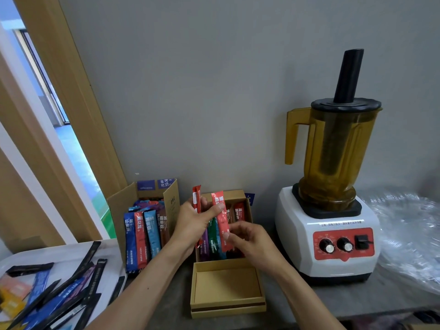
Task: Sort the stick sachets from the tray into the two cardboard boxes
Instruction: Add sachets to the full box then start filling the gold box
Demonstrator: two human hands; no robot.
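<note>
At the far left the white tray (66, 253) holds many stick sachets (59, 289), dark and blue ones lying crossed over each other, so the sorting is, I think, far from finished. Beside it the left cardboard box (119, 206) is packed with upright sachets (145, 234). The left forearm passes just beside them, and a careless move could tip them. The left hand (192, 222) is held over the right cardboard box (248, 210). Its thumb and fingers are clamped on a narrow red sachet (196, 198) and, as it seems, also on the upper part of a wider red sachet (221, 217). The right hand (252, 244) pinches the lower end of this wider one between thumb and fingertips. The danger is that both hands pull on one sachet, and the narrow one slips out into the wrong box or into the open lid (226, 284) in front. A sachet pushed down by force could also bend against those standing inside. The blender (328, 234) stands near on the right, where a wide arm movement could knock it.
</note>
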